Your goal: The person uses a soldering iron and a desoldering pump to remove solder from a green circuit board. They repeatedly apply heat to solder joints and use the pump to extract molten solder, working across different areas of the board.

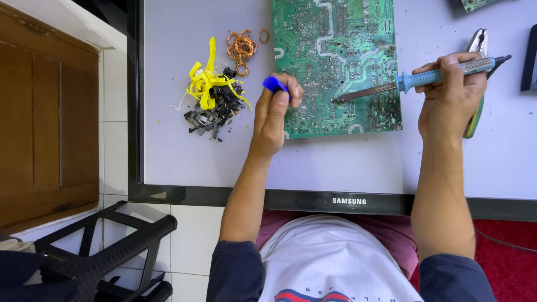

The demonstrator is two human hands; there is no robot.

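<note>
Two hands work over a green circuit board [335, 61] lying solder side up on the pale bench [184, 156]. Right hand [450, 95]: fingers closed around the blue handle of a soldering iron [425, 77], whose metal tip touches the board near its lower middle. Left hand [274, 114]: fingers closed on a blue tool [273, 84] held upright at the board's left edge; its lower end is hidden by the hand. Pliers [476, 84] with green-yellow grips lie under the right hand, partly covered. Left of the board sits a heap of small dark metal parts [215, 112] tangled with yellow tape [206, 81]; just beyond it lie coils of copper wire [241, 50]. A dark bezel [313, 200] with a small white label at its centre edges the bench nearest the person. A black stool [106, 251] stands on white floor tiles at lower left.
</note>
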